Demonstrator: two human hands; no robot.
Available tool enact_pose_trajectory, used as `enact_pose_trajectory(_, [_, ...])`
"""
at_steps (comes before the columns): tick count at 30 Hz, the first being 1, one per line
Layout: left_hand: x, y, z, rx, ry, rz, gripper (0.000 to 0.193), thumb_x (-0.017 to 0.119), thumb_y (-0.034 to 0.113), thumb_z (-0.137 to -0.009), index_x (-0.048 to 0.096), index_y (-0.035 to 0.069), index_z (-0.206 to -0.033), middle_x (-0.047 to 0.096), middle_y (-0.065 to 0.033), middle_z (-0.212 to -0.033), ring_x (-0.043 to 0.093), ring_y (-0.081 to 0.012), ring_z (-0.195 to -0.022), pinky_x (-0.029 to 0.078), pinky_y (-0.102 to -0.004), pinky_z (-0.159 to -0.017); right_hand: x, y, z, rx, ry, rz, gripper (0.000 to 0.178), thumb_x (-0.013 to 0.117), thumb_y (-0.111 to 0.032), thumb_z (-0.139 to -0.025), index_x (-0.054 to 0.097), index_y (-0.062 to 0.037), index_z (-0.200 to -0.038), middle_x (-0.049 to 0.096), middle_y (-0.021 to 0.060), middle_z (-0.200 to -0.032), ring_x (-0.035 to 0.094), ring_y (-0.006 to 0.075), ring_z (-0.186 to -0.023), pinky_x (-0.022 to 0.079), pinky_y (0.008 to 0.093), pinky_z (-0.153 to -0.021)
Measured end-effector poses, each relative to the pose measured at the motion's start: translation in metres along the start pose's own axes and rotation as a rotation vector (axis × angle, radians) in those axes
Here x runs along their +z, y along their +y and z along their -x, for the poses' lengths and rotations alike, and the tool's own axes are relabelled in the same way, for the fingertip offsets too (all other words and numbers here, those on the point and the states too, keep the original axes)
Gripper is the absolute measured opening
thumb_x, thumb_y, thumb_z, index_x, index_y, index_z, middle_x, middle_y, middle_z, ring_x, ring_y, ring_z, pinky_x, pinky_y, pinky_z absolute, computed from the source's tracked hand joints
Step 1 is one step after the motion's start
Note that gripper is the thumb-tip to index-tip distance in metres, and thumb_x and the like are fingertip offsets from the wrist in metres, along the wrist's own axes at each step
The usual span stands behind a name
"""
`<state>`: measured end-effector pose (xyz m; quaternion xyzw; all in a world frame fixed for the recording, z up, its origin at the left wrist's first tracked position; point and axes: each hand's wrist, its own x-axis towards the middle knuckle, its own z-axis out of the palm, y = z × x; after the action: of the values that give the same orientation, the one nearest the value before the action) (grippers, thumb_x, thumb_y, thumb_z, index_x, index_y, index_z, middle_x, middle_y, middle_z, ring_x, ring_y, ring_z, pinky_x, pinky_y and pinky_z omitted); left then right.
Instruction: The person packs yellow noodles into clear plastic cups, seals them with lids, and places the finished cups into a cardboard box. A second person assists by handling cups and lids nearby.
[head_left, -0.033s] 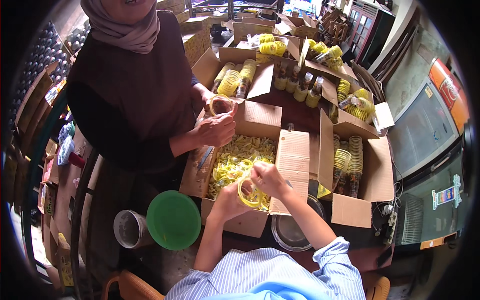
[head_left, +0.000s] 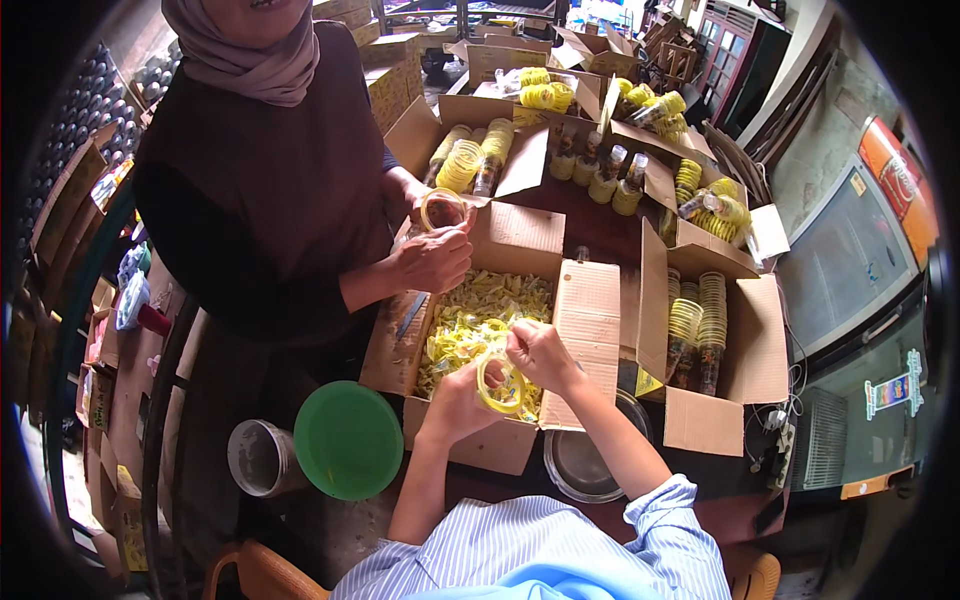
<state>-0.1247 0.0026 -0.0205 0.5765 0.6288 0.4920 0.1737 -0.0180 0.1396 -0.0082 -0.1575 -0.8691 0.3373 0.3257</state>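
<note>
My left hand [head_left: 456,408] is closed around a yellow-rimmed plastic cup [head_left: 511,406], its mouth tilted toward me. Close by the cup's far rim, my right hand [head_left: 543,358] is closed with fingers pinched together; whatever is in them is too small or hidden to name. Both hands are above the near side of an open cardboard box [head_left: 515,238] filled with small yellow-and-clear packets [head_left: 500,292]. Across the box, at the left, a co-worker's hands [head_left: 432,262] hold another yellow-rimmed cup [head_left: 440,210].
Open cartons [head_left: 740,335] at the right and back hold stacked yellow-rimmed cups [head_left: 712,320]. Several filled cups [head_left: 603,182] stand behind. A green round lid or basin [head_left: 348,440] and a pale bucket [head_left: 262,458] are at lower left. Beside my right forearm lies a round metal container [head_left: 585,468].
My right hand has shifted very slightly to the right. The cup in my left hand and the co-worker's hands are almost unchanged.
</note>
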Motion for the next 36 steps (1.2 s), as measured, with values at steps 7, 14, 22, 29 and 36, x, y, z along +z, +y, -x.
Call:
enact_pose_trajectory(7, [0.005, -0.001, -0.004, -0.041, 0.145, -0.203, 0.034, 0.077, 0.013, -0.061, 0.057, 0.006, -0.088, 0.061, -0.0096, -0.078, 0.063, -0.0245, -0.071, 0.051, -0.0334, -0.065, 0.031, 0.031, -0.003, 0.202, 0.145, 0.003, 0.017, 0.055, -0.011, -0.077, 0.053, 0.0024, -0.066, 0.056, 0.0216, -0.063, 0.058, 0.0365, -0.060, 0.045, 0.0395, -0.055])
enact_pose_trajectory(14, [-0.011, -0.005, 0.004, 0.020, 0.329, -0.058, 0.046, 0.080, 0.010, -0.057, 0.056, 0.004, -0.096, 0.059, -0.0069, -0.085, 0.061, -0.0195, -0.075, 0.051, -0.0303, -0.068, 0.000, 0.064, -0.004, 0.379, 0.169, 0.134, 0.025, 0.054, -0.018, -0.086, 0.059, 0.0029, -0.074, 0.058, 0.0229, -0.069, 0.057, 0.0399, -0.063, 0.044, 0.0424, -0.055])
enact_pose_trajectory(22, [-0.003, 0.001, -0.005, -0.033, 0.292, -0.089, 0.056, 0.082, 0.013, -0.056, 0.053, 0.004, -0.103, 0.059, -0.0081, -0.090, 0.060, -0.0230, -0.080, 0.050, -0.0335, -0.073, -0.006, 0.003, -0.006, 0.302, 0.121, -0.041, 0.023, 0.074, -0.018, -0.072, 0.065, -0.0021, -0.086, 0.060, 0.0107, -0.076, 0.057, 0.0155, -0.059, 0.047, 0.0292, -0.054])
enact_pose_trajectory(29, [0.009, -0.007, -0.003, 0.087, 0.292, -0.267, 0.068, 0.080, 0.016, -0.056, 0.043, 0.005, -0.113, 0.056, -0.0140, -0.101, 0.057, -0.0311, -0.092, 0.047, -0.0392, -0.079, 0.001, -0.037, -0.004, 0.169, 0.009, 0.023, 0.027, 0.073, -0.019, -0.069, 0.060, -0.0016, -0.086, 0.057, 0.0108, -0.081, 0.060, 0.0279, -0.067, 0.050, 0.0372, -0.061])
enact_pose_trajectory(36, [0.000, 0.000, -0.005, -0.098, 0.079, 0.085, 0.069, 0.078, 0.013, -0.056, 0.044, 0.003, -0.115, 0.058, -0.0156, -0.098, 0.060, -0.0301, -0.089, 0.049, -0.0370, -0.076, -0.001, -0.030, 0.004, -0.123, -0.073, 0.190, 0.020, 0.062, -0.014, -0.078, 0.063, -0.0060, -0.097, 0.056, 0.0073, -0.078, 0.060, 0.0249, -0.068, 0.050, 0.0342, -0.056])
